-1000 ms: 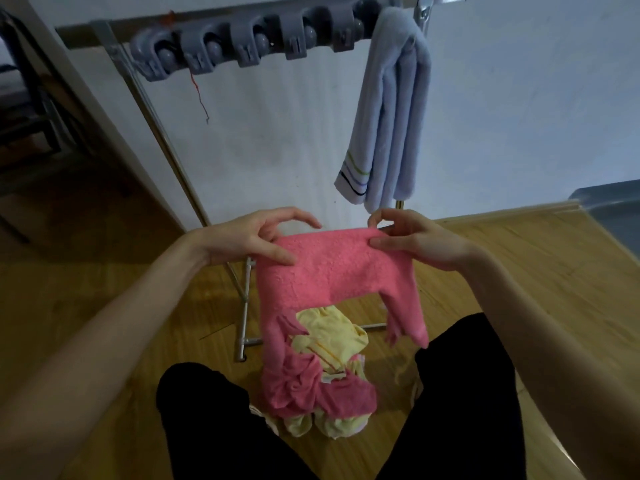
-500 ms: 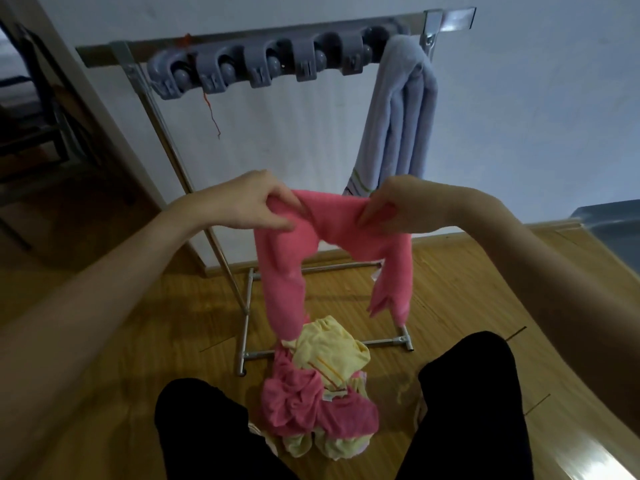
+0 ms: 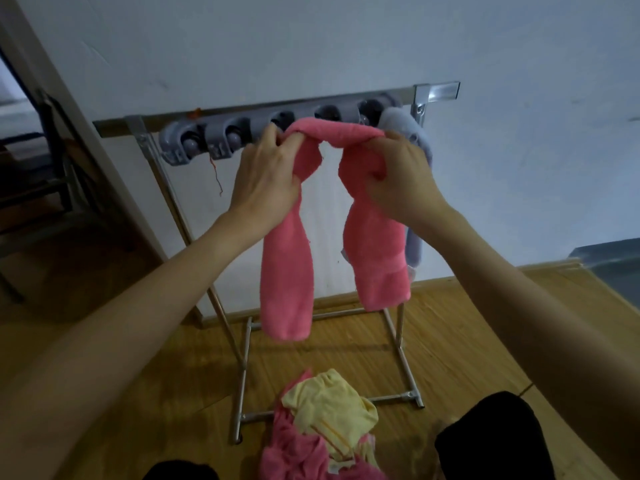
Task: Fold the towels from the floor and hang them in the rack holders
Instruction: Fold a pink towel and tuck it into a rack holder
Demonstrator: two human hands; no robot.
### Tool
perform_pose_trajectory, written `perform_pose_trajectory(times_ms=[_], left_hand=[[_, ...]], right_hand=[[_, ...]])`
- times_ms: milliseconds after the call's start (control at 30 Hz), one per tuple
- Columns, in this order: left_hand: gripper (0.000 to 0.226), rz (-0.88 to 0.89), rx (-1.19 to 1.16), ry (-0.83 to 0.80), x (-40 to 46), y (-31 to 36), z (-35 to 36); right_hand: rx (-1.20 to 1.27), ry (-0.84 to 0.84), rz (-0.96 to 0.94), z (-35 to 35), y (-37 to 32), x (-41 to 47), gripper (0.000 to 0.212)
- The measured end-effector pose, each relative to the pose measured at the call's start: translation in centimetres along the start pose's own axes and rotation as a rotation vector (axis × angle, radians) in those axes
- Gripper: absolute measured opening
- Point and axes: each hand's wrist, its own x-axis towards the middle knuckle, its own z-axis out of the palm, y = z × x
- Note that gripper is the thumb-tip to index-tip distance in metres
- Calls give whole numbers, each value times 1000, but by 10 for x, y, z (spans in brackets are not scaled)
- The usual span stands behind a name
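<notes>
A folded pink towel (image 3: pixel 287 271) is stretched between both hands, its middle raised right in front of the grey rack holders (image 3: pixel 221 140). My left hand (image 3: pixel 266 174) grips its left part and my right hand (image 3: pixel 398 174) grips its right part; both ends hang down. A pale blue towel (image 3: pixel 415 244) hangs from the rightmost holder, mostly hidden behind my right hand and the pink towel. On the floor below lies a pile of yellow towels (image 3: pixel 329 403) and pink towels (image 3: pixel 298 455).
The holders sit on a metal rack frame (image 3: pixel 242 358) standing against a white wall. The floor is wood. A doorway with dark furniture opens at the left. My dark-clothed knee (image 3: pixel 491 441) is at the lower right. A grey object (image 3: pixel 609 268) lies at the right edge.
Both hands have lifted the pink towel from waist height up to the rack holders, bunching it narrower. The view has tilted so the rack appears lower.
</notes>
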Motion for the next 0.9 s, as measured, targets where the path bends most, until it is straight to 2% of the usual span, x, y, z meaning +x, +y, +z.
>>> perform_pose_trajectory(times_ms=[133,267,467,567,767,900], left_hand=[[58,40,89,30,26,5,1],[57,67,153,18,48,11,8],[49,132,245,41,70,17,26],[48,152,258,11,79,18,37],[47,177,283,-29,84,16,53],[56,234,342,-102,75,14,65]], right_hand=[[-76,61,145,6,5,21,41],[37,124,249,17,9,34,38],[174,136,278,41,22,43,35],[219,156,274,51,29,47,42],[238,180,265,68,46,47,54],[203,161,263,81,61,36,56]])
